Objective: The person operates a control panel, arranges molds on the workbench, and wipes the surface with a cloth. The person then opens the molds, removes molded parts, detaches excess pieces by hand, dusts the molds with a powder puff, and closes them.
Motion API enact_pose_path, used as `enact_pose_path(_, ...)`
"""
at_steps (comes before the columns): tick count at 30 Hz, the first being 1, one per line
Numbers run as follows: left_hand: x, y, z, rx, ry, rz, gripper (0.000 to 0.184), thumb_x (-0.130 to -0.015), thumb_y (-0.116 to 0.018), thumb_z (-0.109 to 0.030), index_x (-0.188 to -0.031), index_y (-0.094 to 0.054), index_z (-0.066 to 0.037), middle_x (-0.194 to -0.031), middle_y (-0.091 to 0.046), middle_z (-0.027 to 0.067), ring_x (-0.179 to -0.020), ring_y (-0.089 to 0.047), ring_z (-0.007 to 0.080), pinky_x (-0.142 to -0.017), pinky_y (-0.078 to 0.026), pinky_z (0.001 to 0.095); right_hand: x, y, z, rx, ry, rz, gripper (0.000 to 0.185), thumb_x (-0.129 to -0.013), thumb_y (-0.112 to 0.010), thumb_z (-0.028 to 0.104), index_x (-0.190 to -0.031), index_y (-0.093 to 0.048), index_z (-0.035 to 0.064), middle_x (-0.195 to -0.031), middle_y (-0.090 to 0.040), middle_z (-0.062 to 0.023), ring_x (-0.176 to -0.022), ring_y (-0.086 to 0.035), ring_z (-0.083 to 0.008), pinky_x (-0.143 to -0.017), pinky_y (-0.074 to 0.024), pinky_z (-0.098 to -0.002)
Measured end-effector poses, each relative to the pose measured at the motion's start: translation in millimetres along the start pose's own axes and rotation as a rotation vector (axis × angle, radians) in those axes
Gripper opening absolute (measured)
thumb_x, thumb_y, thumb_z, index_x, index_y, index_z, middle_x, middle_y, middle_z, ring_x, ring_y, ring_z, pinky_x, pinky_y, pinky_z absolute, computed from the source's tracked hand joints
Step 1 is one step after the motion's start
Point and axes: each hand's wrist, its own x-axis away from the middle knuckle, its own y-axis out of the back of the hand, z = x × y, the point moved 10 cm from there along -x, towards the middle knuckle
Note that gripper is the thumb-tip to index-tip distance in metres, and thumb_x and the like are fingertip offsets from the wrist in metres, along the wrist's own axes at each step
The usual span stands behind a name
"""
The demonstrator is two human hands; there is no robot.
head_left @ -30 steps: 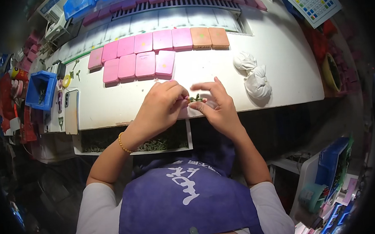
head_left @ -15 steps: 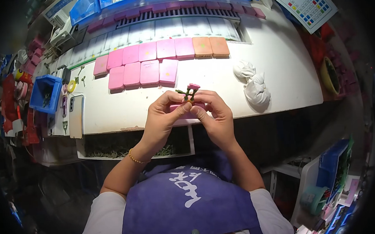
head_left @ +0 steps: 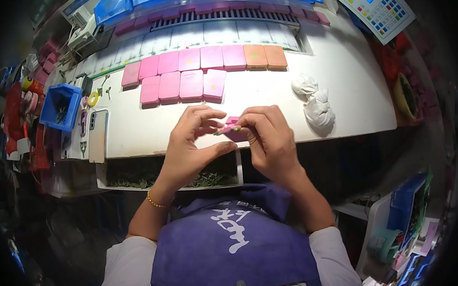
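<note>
Near the table's front edge, my right hand [head_left: 272, 138] pinches a small pink and green piece [head_left: 230, 128] between thumb and fingers. My left hand [head_left: 195, 139] is just to its left, thumb and fingers spread apart around a gap, with nothing visible between them. A pink block [head_left: 237, 136] lies under and behind the piece, partly covered by my right fingers. Beyond my hands, pink blocks [head_left: 191, 84] stand in two rows on the white table [head_left: 268, 97], with two orange blocks [head_left: 255, 57] at the right end of the back row.
A white cloth bundle [head_left: 318, 110] lies to the right. On the left are a phone [head_left: 98, 136], a yellow tape roll [head_left: 92, 99] and a blue bin [head_left: 61, 107]. An open drawer [head_left: 174, 179] with green bits sits below the table edge. A keypad device [head_left: 377, 6] is at upper right.
My left hand has let go and moved left, its fingers now apart. My right hand has the piece, which is now tilted low instead of upright. The view has shifted slightly.
</note>
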Motion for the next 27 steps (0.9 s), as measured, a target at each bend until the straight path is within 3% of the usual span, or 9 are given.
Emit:
enact_pose_path(3,-1.0,-0.7,-35.0,-0.414,-0.198,0.075,0.035,-0.076,-0.081,0.002,-0.108,-0.069,-0.001,-0.105,-0.066,0.0095,-0.102,-0.065,0.0196,-0.081,-0.054,0.0337,-6.8,0.5,16.8,0.150,0.102,0.088,0.020,-0.078,-0.068,-0.001,-0.096,-0.062,0.0036,-0.098,-0.063,-0.0085,-0.086,-0.059,-0.0261,-0.069,-0.0504,-0.0354)
enact_pose_path(6,1.0,-7.3,-38.1,-0.452,-0.235,0.080,0.036,-0.075,-0.082,0.000,-0.109,-0.069,-0.001,-0.100,-0.069,0.0111,-0.094,-0.067,0.0217,-0.080,-0.054,0.0323,-6.0,-6.5,25.6,0.254,0.167,0.161,0.021,-0.076,-0.066,0.002,-0.096,-0.061,0.0021,-0.099,-0.062,-0.0089,-0.087,-0.059,-0.0250,-0.069,-0.0500,-0.0350)
enact_pose_path(10,9.1,-9.6,-41.2,-0.600,-0.353,-0.017,0.024,-0.078,-0.077,0.000,-0.101,-0.070,-0.001,-0.094,-0.070,0.0133,-0.083,-0.068,0.0269,-0.071,-0.055,0.0353,-1.3,-11.8,27.0,0.331,0.214,0.195,0.024,-0.074,-0.062,0.006,-0.097,-0.060,0.0005,-0.101,-0.061,-0.0102,-0.089,-0.059,-0.0243,-0.069,-0.0493,-0.0343)
enact_pose_path(19,15.2,-6.4,-34.6,-0.586,-0.343,-0.071,0.015,-0.080,-0.076,0.002,-0.094,-0.072,0.000,-0.085,-0.071,0.0120,-0.074,-0.069,0.0243,-0.066,-0.055,0.0323,1.4,-18.1,29.6,0.366,0.236,0.242,0.019,-0.076,-0.059,0.008,-0.093,-0.061,0.0003,-0.099,-0.061,-0.0096,-0.087,-0.059,-0.0233,-0.067,-0.0477,-0.0331)
enact_pose_path(27,10.9,4.5,3.5,-0.191,-0.009,-0.009,0.013,-0.085,-0.075,-0.002,-0.098,-0.075,0.002,-0.089,-0.075,0.0086,-0.078,-0.068,0.0101,-0.071,-0.054,0.0234,4.1,-16.9,28.2,0.335,0.259,0.210,0.018,-0.078,-0.060,0.009,-0.094,-0.061,0.0023,-0.098,-0.061,-0.0082,-0.086,-0.059,-0.0220,-0.066,-0.0473,-0.0325)
